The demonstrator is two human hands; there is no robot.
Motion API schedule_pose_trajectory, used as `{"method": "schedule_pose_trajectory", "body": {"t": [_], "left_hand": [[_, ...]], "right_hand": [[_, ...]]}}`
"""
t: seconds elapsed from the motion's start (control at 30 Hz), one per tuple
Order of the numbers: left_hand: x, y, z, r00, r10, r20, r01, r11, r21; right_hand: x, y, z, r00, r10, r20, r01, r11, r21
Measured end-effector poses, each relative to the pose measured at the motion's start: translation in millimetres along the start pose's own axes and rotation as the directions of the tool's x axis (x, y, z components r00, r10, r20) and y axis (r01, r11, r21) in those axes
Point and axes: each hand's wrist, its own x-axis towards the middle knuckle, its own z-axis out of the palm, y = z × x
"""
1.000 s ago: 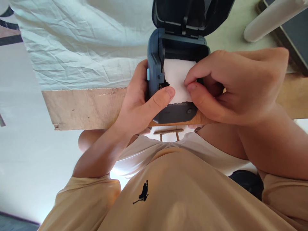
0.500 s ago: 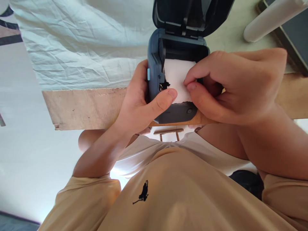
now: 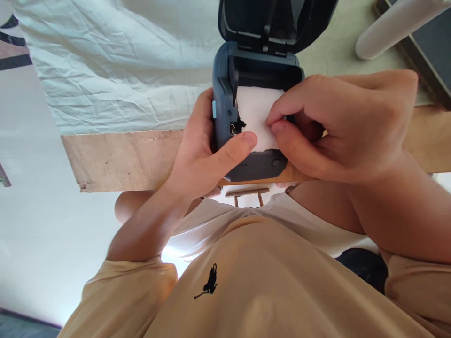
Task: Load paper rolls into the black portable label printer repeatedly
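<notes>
A dark blue device (image 3: 222, 103) stands at the table's front edge, its black lid (image 3: 246, 23) raised at the back. White paper (image 3: 259, 105) lies across its inside, and its torn front edge reaches the front panel. My left hand (image 3: 200, 155) wraps the device's left side, with the thumb resting on the paper near its front left. Thumb and index finger of my right hand (image 3: 338, 126) pinch the right part of the paper. A round button (image 3: 275, 162) shows on the front panel. The device's right side is partly hidden behind my right hand.
A pale wrinkled cloth (image 3: 123, 70) covers the table left of the device. Bare wood (image 3: 123, 162) runs along the front edge. At the back right are a white cylinder (image 3: 394, 30) and a dark flat object (image 3: 431, 51).
The device, its lid and both hands appear very slightly further left in the view. Both hands keep the same hold.
</notes>
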Motion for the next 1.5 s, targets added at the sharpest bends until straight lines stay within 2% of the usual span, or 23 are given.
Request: {"method": "schedule_pose_trajectory", "body": {"t": [0.1,0.17,0.3,0.43,0.5,0.6,0.73,0.77,0.8,0.83,0.87,0.9,0.93,1.0,1.07,1.23,1.37,1.5], "left_hand": [[-1,-18,-7.4,0.999,0.045,0.019,-0.045,0.999,0.01],[0,-18,-6.8,1.0,0.019,0.01,-0.02,0.998,0.061],[10,0,9.9,0.997,-0.07,-0.033,0.076,0.971,0.228],[18,18,31.4,0.998,-0.054,-0.031,0.06,0.964,0.258],[14,25,34.7,0.999,-0.043,-0.023,0.047,0.967,0.25],[3,29,26.5,0.998,-0.064,-0.019,0.067,0.969,0.239],[-4,13,5.2,0.989,-0.144,-0.027,0.146,0.977,0.154],[-4,7,1.5,0.997,-0.072,-0.031,0.075,0.992,0.097],[-3,3,-0.7,0.998,-0.066,0.007,0.065,0.995,0.079],[-3,1,-1.5,1.0,0.03,-0.001,-0.03,0.999,0.037],[-3,2,-1.0,0.999,0.039,0.005,-0.039,0.999,0.032],[-3,6,0.7,1.0,-0.018,-0.014,0.019,0.997,0.072],[-3,11,3.3,0.98,-0.197,-0.018,0.197,0.963,0.182],[-3,25,10.1,0.973,-0.224,-0.048,0.229,0.946,0.23],[1,36,18.0,0.983,-0.179,-0.05,0.186,0.945,0.269],[24,43,36.3,0.997,-0.061,-0.043,0.071,0.954,0.291],[34,49,44.8,0.997,-0.066,-0.043,0.076,0.957,0.28],[32,56,49.3,0.996,-0.075,-0.044,0.084,0.96,0.268]], "right_hand": [[-1,1,1,1.0,-0.015,0.018,0.014,1.0,0.002],[-4,3,2,1.0,-0.028,-0.005,0.028,0.999,0.021],[-7,6,2,0.999,-0.032,0.011,0.031,0.999,0.04],[-3,4,0,1.0,-0.027,0.01,0.027,1.0,0.009],[1,1,0,1.0,-0.021,-0.007,0.021,1.0,-0.022],[5,0,1,0.999,0.024,0.027,-0.024,0.999,-0.03],[1,1,3,1.0,-0.008,0.002,0.008,1.0,-0.002],[0,2,3,1.0,-0.02,-0.01,0.02,1.0,0.001],[0,2,3,1.0,-0.018,-0.011,0.018,1.0,-0.006],[0,2,2,1.0,-0.01,-0.001,0.01,1.0,-0.013],[0,1,2,1.0,-0.001,0.007,0.001,1.0,-0.011],[1,1,1,0.999,0.017,0.033,-0.016,1.0,-0.007],[3,0,1,0.996,0.047,0.078,-0.047,0.999,-0.004],[7,-2,-1,0.976,0.124,0.182,-0.124,0.992,-0.012],[9,-3,-1,0.97,0.142,0.198,-0.144,0.99,-0.005],[7,-3,-2,0.999,0.031,0.008,-0.031,0.999,0.021],[7,-3,-5,0.999,0.041,0.026,-0.041,0.999,0.004],[8,-3,-5,0.998,0.041,0.04,-0.041,0.999,0.003]]}}
